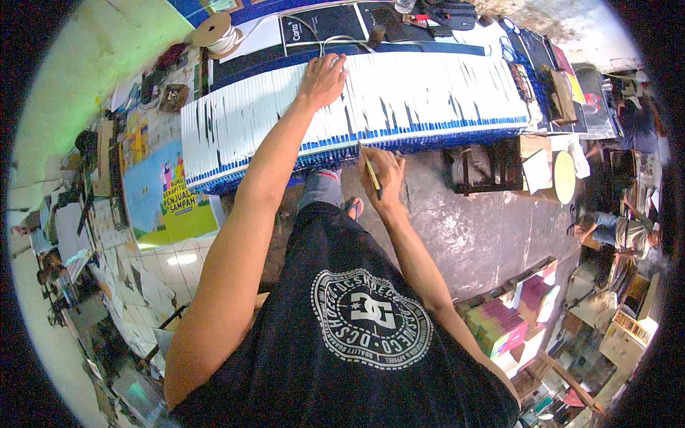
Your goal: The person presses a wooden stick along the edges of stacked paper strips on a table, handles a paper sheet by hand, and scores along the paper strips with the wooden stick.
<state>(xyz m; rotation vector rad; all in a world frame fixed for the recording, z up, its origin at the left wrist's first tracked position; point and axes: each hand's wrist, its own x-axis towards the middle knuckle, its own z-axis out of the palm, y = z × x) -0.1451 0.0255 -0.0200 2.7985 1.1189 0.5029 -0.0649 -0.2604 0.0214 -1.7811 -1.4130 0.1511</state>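
A long row of white paper-edged booklets (421,85), packed side by side, lies across the bench in front of me. Blue strips show along its near edge, and dark slits run between some of the pieces. My left hand (325,80) rests flat on top of the row near its far edge, fingers stretched out and holding nothing. At the near edge, my right hand (386,175) is closed around a slim yellow-and-black cutter knife (373,175). Its tip points up toward the blue strips; whether it touches them I cannot tell.
Behind the row are a spool of white cord (216,34), black boards and a phone (389,21). A colourful poster sheet (160,192) lies to the left. A dark wooden stool (486,167) stands right of my hand, and stacked booklets (497,327) sit lower right. People sit farther right.
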